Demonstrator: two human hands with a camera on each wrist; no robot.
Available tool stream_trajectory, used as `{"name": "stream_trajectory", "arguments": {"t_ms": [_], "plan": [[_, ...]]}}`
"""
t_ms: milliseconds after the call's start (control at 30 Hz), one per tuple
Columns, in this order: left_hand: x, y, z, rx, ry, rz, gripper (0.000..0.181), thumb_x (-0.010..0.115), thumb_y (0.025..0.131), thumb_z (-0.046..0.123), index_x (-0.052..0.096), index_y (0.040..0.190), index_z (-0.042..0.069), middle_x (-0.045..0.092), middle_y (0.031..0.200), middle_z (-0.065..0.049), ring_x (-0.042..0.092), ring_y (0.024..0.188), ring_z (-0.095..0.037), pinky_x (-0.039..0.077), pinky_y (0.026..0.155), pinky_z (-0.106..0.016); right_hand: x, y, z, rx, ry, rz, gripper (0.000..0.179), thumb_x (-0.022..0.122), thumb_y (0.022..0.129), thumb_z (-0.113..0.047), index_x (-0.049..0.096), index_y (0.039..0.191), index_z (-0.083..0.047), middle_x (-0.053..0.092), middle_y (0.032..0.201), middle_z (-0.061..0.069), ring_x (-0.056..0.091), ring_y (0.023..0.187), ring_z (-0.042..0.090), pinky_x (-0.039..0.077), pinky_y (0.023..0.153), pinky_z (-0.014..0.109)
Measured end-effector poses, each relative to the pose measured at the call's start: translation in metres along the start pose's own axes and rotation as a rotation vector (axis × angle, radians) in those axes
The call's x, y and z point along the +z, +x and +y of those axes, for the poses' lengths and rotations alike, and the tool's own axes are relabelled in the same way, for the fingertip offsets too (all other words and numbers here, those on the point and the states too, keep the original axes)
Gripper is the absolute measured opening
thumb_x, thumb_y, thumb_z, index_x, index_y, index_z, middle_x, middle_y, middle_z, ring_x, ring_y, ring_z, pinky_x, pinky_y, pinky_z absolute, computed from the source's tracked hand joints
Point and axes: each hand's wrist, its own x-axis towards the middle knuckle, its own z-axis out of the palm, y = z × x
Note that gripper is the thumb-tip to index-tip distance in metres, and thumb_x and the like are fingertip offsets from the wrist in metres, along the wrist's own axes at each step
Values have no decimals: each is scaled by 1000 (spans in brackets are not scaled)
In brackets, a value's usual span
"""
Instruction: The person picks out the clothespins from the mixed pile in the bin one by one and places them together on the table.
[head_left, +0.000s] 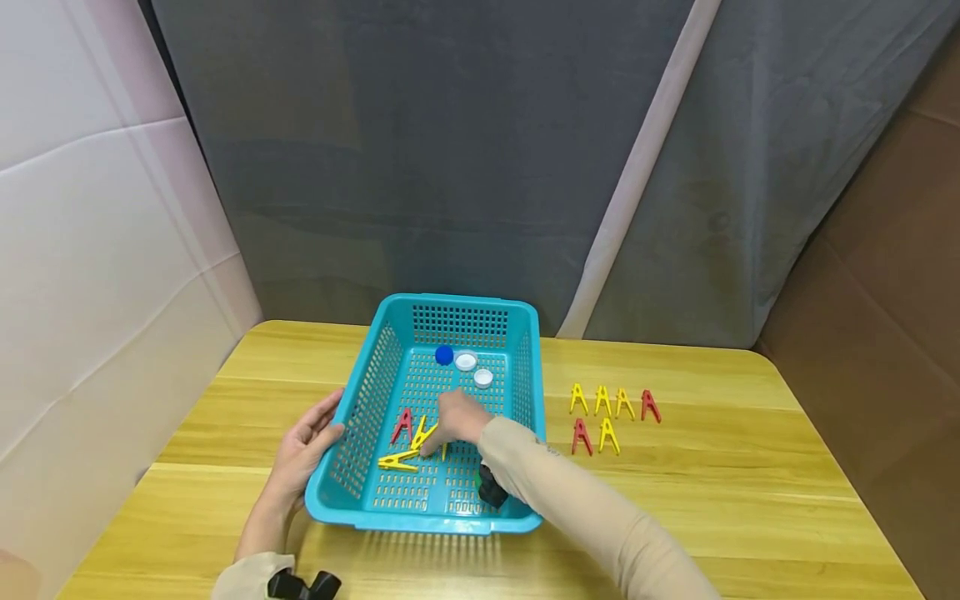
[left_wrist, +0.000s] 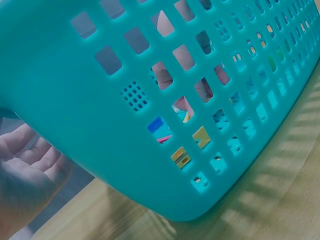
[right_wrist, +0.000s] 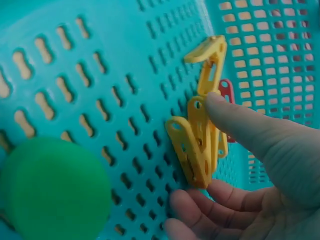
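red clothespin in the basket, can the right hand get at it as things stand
Probably yes: the right hand is inside the turquoise basket, close by, and no hand covers the red clothespin in the head view. Yellow clothespins lie between them, though, so it may have to pass over those.

Blue basket [head_left: 341,417] on wooden table [head_left: 712,500], left hand [head_left: 302,446] at its left rim, right hand [head_left: 453,421] inside by yellow clips [head_left: 392,461] and red clip [head_left: 405,417], blue cap [head_left: 444,355] and two white caps [head_left: 466,362] farther back, six clips [head_left: 606,427] in two rows to the right.
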Motion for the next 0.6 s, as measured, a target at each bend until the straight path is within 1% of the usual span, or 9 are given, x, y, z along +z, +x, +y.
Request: {"name": "stream_trajectory", "arguments": {"t_ms": [100, 167, 267, 367, 400, 467, 533, 600], "plan": [[1, 0, 0, 3, -8, 0, 54, 50, 94, 0, 25, 140, -14, 54, 117, 21, 52, 106, 5, 47, 84, -14, 2, 1, 0, -1, -12, -11, 49, 89, 60, -32, 55, 85, -6, 50, 74, 1, 46, 64, 13, 44, 54, 26], [2, 0, 1, 3, -13, 1, 54, 50, 94, -1, 26, 140, -14, 54, 116, 21, 52, 105, 5, 48, 83, -14, 3, 2, 0, 4, -19, -3, 53, 89, 61, -28, 57, 95, -3, 54, 80, 3, 49, 68, 15, 47, 59, 27], [2, 1, 1, 4, -17, 1, 53, 49, 94, -2, 26, 140, -14, 54, 116, 21, 52, 105, 5, 48, 83, -14, 3, 5, 0, 21, -12, 10, 54, 88, 62, -18, 56, 102, -1, 56, 84, 6, 53, 71, 17, 50, 62, 28], [1, 0, 0, 7, -20, 1, 53, 49, 94, -2, 25, 140, -14, 55, 116, 21, 52, 105, 5, 48, 82, -14, 2, 7, -1, 28, -10, 25, 49, 85, 63, -7, 54, 100, -2, 55, 82, 6, 52, 70, 17, 50, 60, 27], [1, 0, 0, 9, -22, 0, 53, 49, 94, -2, 25, 140, -15, 55, 116, 20, 53, 105, 4, 48, 82, -14, 1, 8, -1, 24, -9, 31, 44, 83, 63, -2, 54, 96, -3, 54, 80, 6, 51, 68, 17, 49, 57, 26], [1, 0, 0, 14, -27, -2, 53, 49, 94, -2, 25, 140, -15, 55, 116, 20, 53, 105, 4, 48, 82, -14, 0, 8, -1, 24, -1, 47, 41, 77, 66, 5, 54, 98, -1, 53, 77, 6, 50, 64, 17, 47, 53, 25], [1, 0, 0, 19, -31, -3, 53, 49, 94, -3, 24, 140, -16, 55, 116, 20, 53, 105, 4, 48, 82, -14, 0, 8, 0, 16, -9, 71, 35, 71, 68, 9, 54, 97, 0, 50, 74, 5, 47, 61, 16, 44, 49, 24], [1, 0, 0, 26, -33, -4, 54, 49, 94, -3, 24, 139, -16, 55, 117, 20, 53, 105, 4, 48, 82, -14, -1, 8, 1, 14, -22, 93, 27, 65, 69, 12, 56, 91, -1, 49, 70, 4, 45, 57, 15, 41, 45, 23]]}}
